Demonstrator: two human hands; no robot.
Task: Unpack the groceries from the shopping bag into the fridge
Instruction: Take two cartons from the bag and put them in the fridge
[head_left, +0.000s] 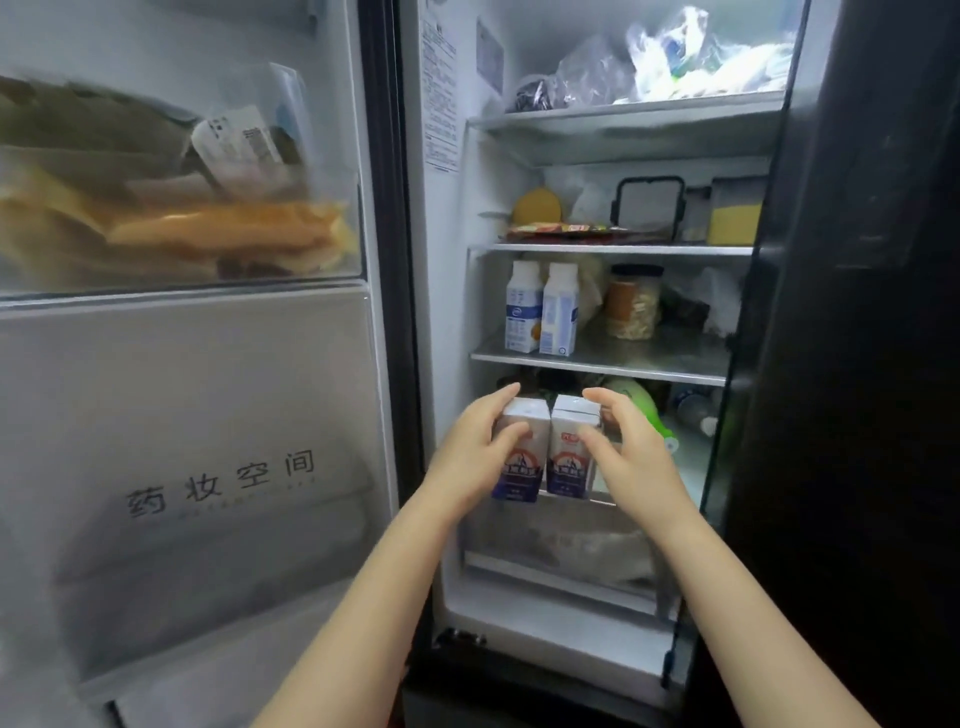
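Glossy printed cartons (545, 452); clear plastic door bin (182, 260); smooth glass shelf (597, 358); crinkled plastic bags (675, 57)

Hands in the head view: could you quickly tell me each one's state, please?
Left hand: holding the left milk carton.
Right hand: holding the right milk carton.

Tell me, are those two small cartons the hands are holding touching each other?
Touching. The head view shows the left carton and right carton pressed side by side, no gap.

door bin food (171, 228) blurred, drawer contents (558, 545) unclear
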